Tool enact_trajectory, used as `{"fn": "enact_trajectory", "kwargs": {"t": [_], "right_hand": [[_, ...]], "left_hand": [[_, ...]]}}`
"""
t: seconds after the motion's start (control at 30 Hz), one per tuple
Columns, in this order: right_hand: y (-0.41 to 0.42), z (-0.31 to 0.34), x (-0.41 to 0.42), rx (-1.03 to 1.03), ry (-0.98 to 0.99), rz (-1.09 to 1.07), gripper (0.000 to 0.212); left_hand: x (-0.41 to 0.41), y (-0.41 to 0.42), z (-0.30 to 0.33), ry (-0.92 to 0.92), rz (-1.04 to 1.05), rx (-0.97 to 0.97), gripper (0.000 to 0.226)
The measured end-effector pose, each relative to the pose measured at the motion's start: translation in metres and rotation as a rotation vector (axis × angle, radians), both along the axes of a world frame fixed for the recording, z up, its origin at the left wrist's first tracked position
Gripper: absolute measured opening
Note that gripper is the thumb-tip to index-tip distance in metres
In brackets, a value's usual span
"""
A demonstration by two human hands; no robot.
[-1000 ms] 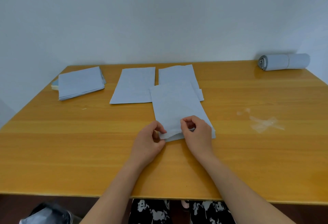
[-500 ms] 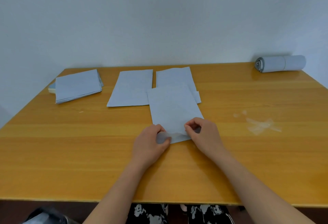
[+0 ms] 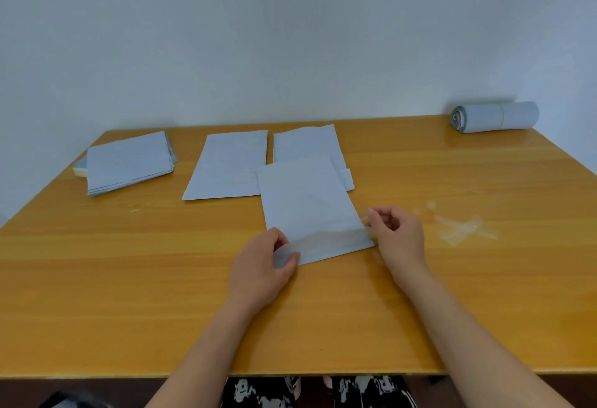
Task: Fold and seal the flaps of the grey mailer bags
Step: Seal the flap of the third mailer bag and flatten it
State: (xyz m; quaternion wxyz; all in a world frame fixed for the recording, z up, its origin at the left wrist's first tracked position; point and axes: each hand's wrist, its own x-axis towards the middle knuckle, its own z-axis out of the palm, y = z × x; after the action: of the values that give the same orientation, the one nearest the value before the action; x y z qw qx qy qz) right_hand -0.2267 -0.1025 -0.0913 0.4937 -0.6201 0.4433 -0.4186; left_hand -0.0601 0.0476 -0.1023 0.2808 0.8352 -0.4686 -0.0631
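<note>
Mailer bag [image 3: 310, 204], grey, lies flat on the wooden table [image 3: 129, 278], near the front centre, overlapping the near edges of two other flat grey bags [image 3: 226, 165] behind it. A translucent release strip [image 3: 323, 239] runs across the bag's near end. Left hand [image 3: 261, 268] grips the bag's near left corner, thumb on top and fingers curled at the edge. Right hand [image 3: 397, 233] sits at the bag's near right corner, fingers curled, thumb and forefinger pinched together on the strip's right end. A stack of grey bags [image 3: 129, 162] lies at the far left of the table. A rolled bundle of bags [image 3: 494, 116] lies at the far right corner. Discarded clear strips [image 3: 462, 230] lie on the table just right of the right hand.
</note>
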Motion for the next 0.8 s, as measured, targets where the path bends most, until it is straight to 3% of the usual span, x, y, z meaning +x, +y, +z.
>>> {"fn": "enact_trajectory", "kwargs": {"t": [0.33,0.8], "right_hand": [[-0.007,-0.001,-0.006,0.166,-0.300,-0.206,0.015],[-0.026,0.004,-0.032,-0.038,-0.378,-0.403,0.014]], "left_hand": [[-0.001,0.000,0.000,-0.029,-0.022,-0.001,0.019],[-0.003,0.000,0.001,-0.007,-0.017,-0.008,0.020]]}}
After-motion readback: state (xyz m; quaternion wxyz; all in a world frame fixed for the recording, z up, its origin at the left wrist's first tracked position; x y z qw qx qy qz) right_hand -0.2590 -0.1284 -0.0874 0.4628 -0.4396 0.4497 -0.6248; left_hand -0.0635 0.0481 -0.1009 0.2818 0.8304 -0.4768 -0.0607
